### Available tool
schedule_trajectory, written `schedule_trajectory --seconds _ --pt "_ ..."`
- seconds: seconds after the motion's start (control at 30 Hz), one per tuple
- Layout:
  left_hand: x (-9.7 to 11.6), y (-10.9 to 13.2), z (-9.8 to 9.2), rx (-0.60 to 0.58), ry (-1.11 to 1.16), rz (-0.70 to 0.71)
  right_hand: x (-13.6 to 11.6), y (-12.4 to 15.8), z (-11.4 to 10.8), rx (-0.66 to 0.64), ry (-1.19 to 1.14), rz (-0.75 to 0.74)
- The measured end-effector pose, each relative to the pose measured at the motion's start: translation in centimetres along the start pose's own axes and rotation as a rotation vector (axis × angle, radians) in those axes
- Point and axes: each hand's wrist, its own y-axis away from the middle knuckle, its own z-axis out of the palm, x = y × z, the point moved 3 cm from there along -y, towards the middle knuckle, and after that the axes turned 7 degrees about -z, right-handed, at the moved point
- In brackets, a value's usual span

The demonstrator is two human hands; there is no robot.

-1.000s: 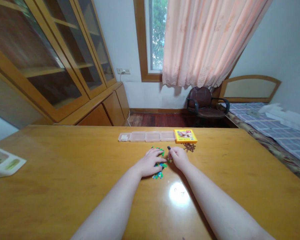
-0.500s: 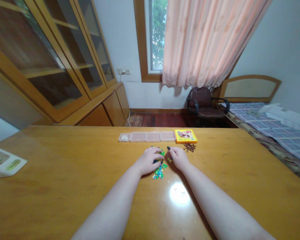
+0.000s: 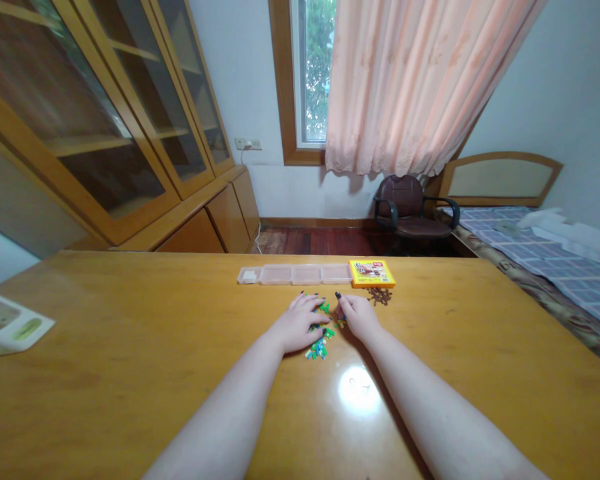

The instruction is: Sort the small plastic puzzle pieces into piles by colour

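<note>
Left hand point(image 3: 300, 327): palm down, fingers spread over the pile point(image 3: 320, 348); no single pinched piece was visible.
Right hand point(image 3: 359, 315): fingers curled in, thumb uppermost; whether the fingertips pinched a piece could not be told, as they were turned out of view.
Clock reference: centre at the pile, 12 o'clock toward the far edge of the table point(image 3: 130, 373).
Pile position: loose on the table between the hands, partly covered by the left hand at 9 o'clock; small pieces, chiefly green, blue and white.
Stray pieces point(image 3: 341, 323): a few at 3 o'clock, close under the right hand.
Brown heap point(image 3: 380, 296): at 2 o'clock, beyond the right hand and apart from the pile.
Box point(image 3: 372, 273): yellow, lying flat at 1 o'clock, just behind the brown heap.
Trays point(image 3: 306, 275): clear, in a row from 11 to 12 o'clock, reaching the box's left side; a pale item point(image 3: 250, 275) lay in the leftmost.
Step in hand: judged to be picking through the pile, the left hand parting pieces, the right hand working at 3 o'clock.
Next move: judged to call for a light fingertip pinch on one piece at a time, left fingers kept low and flat, and the right wrist held clear of the brown heap to prevent mixing.
</note>
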Motion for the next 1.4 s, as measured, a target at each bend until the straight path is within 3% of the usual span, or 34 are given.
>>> schedule_trajectory --seconds 0.13,0.33,0.47,0.63,0.87,1.0,1.23,1.4 --pt "-0.5 -0.1 -0.1 0.044 0.007 -0.062 -0.1 0.0 0.0 0.001 -0.018 -0.046" --pt "0.6 0.1 -0.3 -0.045 0.068 0.063 0.7 -0.3 -0.6 0.152 0.036 -0.006" --pt "0.6 0.1 -0.1 -0.081 0.055 0.051 0.8 -0.4 -0.4 0.15 -0.016 -0.019" --pt "0.5 0.1 -0.3 -0.045 0.048 0.041 1.0 -0.3 0.0 0.151 -0.15 -0.006" --pt "1.2 0.1 0.0 -0.087 0.064 0.067 1.0 -0.3 -0.2 0.168 -0.132 -0.026" --pt "0.3 0.0 0.5 -0.04 0.016 0.014 0.2 0.0 -0.3 0.078 -0.198 -0.086" --pt "-0.9 -0.3 0.1 0.129 0.012 -0.065 -1.0 0.9 0.7 -0.314 -0.21 -0.268" --pt "-0.1 -0.2 0.1 0.064 0.04 0.062 -0.7 0.8 0.8 -0.294 -0.101 -0.228"
